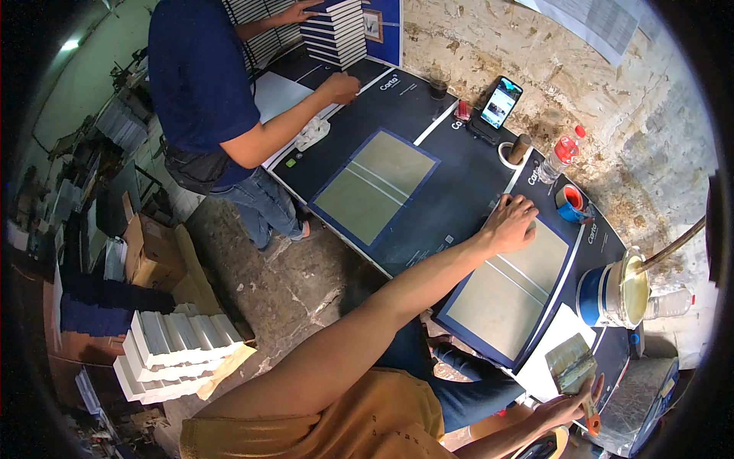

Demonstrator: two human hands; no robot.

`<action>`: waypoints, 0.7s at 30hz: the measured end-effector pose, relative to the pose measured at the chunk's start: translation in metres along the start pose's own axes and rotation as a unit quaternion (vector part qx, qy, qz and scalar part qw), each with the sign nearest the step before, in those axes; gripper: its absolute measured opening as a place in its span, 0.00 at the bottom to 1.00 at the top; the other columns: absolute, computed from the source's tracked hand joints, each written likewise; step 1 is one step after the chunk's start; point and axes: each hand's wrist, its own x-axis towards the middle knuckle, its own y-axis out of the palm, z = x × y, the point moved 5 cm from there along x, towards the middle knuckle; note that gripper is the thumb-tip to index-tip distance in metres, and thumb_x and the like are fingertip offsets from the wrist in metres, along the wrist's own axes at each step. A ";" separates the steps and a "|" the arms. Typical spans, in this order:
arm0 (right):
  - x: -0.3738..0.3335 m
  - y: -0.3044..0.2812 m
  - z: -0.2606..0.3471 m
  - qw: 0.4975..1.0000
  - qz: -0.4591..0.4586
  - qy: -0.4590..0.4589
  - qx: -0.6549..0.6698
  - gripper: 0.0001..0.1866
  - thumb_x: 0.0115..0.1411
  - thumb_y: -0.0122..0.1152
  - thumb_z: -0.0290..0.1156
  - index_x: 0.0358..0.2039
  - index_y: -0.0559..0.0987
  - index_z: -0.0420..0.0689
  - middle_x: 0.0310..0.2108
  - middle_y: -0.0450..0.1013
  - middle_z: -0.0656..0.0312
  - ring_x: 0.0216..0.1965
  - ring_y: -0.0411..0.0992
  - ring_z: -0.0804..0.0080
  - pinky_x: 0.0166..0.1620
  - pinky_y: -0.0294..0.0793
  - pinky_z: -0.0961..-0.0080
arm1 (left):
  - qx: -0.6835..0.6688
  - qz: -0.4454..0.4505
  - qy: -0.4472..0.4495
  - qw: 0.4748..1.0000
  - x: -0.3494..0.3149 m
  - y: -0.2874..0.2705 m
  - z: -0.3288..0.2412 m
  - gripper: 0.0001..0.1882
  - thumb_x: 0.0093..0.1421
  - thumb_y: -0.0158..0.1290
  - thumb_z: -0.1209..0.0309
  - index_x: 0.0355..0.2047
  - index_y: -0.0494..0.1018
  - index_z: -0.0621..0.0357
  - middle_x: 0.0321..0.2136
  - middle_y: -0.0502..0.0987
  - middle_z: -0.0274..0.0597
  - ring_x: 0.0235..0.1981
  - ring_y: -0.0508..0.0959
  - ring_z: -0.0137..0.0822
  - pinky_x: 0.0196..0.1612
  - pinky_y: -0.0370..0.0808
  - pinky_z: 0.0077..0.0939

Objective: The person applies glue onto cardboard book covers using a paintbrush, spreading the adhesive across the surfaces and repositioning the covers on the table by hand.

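My left hand (511, 223) presses flat on the top left corner of a dark blue book cover (514, 289) with two grey boards glued on it, lying on the dark work table (451, 191). My right hand (567, 407) grips a wide glue brush (573, 366) by its orange handle, low at the right, just off the cover's near corner. A second cover with grey boards (376, 186) lies further along the table.
A glue bucket (618, 293) with a stick stands right of my cover. A phone (501, 102), bottle (556, 158) and tape rolls (569, 202) line the wall side. A person in blue (202, 84) works at the far end by stacked books (336, 30). Stacks of boards (172, 352) sit on the floor.
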 end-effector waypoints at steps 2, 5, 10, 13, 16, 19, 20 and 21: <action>-0.001 0.002 0.001 1.000 0.004 0.004 0.003 0.24 0.66 0.58 0.37 0.57 0.73 0.36 0.58 0.68 0.51 0.57 0.67 0.64 0.61 0.67 0.65 | 0.003 -0.002 0.005 1.000 0.000 0.000 0.000 0.20 0.57 0.55 0.61 0.46 0.75 0.60 0.47 0.74 0.45 0.54 0.69 0.41 0.57 0.61 0.45; -0.003 0.003 0.002 1.000 0.001 0.007 -0.004 0.24 0.66 0.58 0.37 0.57 0.73 0.35 0.58 0.68 0.51 0.57 0.67 0.64 0.61 0.68 0.65 | 0.004 -0.006 0.006 1.000 0.000 0.000 -0.001 0.20 0.57 0.55 0.61 0.46 0.75 0.60 0.47 0.74 0.45 0.54 0.69 0.41 0.57 0.61 0.45; 0.000 0.000 -0.001 1.000 -0.004 0.003 -0.002 0.23 0.66 0.57 0.36 0.57 0.73 0.35 0.57 0.69 0.51 0.56 0.68 0.64 0.60 0.69 0.65 | 0.003 0.001 0.003 1.000 0.001 -0.001 -0.001 0.20 0.56 0.55 0.62 0.45 0.75 0.60 0.47 0.74 0.46 0.54 0.69 0.42 0.57 0.61 0.45; 0.004 -0.004 -0.009 1.000 0.012 0.010 0.007 0.23 0.66 0.58 0.36 0.57 0.73 0.35 0.57 0.70 0.51 0.56 0.69 0.64 0.60 0.69 0.65 | -0.004 0.033 -0.013 0.999 0.001 0.000 0.001 0.21 0.58 0.55 0.61 0.48 0.75 0.61 0.49 0.73 0.46 0.56 0.68 0.42 0.59 0.59 0.48; 0.002 -0.004 -0.009 1.000 0.003 0.018 0.001 0.24 0.66 0.58 0.37 0.57 0.73 0.34 0.58 0.69 0.51 0.56 0.69 0.65 0.60 0.69 0.66 | -0.013 0.071 -0.029 0.997 0.002 0.001 0.000 0.23 0.59 0.54 0.60 0.51 0.74 0.61 0.52 0.72 0.45 0.59 0.66 0.43 0.62 0.58 0.51; -0.001 -0.002 -0.006 1.000 -0.001 0.011 0.008 0.24 0.65 0.58 0.37 0.56 0.72 0.33 0.60 0.67 0.53 0.57 0.68 0.65 0.61 0.69 0.65 | -0.011 0.080 -0.030 0.996 0.003 0.001 -0.001 0.24 0.59 0.54 0.60 0.52 0.73 0.61 0.52 0.72 0.45 0.59 0.66 0.43 0.62 0.58 0.52; -0.001 -0.002 -0.005 1.000 -0.001 0.010 0.008 0.24 0.65 0.58 0.37 0.56 0.72 0.33 0.60 0.67 0.53 0.57 0.68 0.65 0.61 0.69 0.65 | -0.010 0.083 -0.030 0.996 0.003 0.001 -0.001 0.24 0.59 0.54 0.60 0.52 0.73 0.60 0.53 0.71 0.45 0.59 0.66 0.43 0.62 0.58 0.52; -0.001 -0.002 -0.004 1.000 -0.001 0.008 0.010 0.24 0.65 0.58 0.37 0.56 0.72 0.33 0.61 0.66 0.53 0.58 0.68 0.65 0.61 0.68 0.65 | -0.011 0.083 -0.030 0.996 0.003 0.001 -0.001 0.24 0.59 0.54 0.60 0.52 0.73 0.60 0.53 0.71 0.45 0.59 0.66 0.43 0.62 0.58 0.52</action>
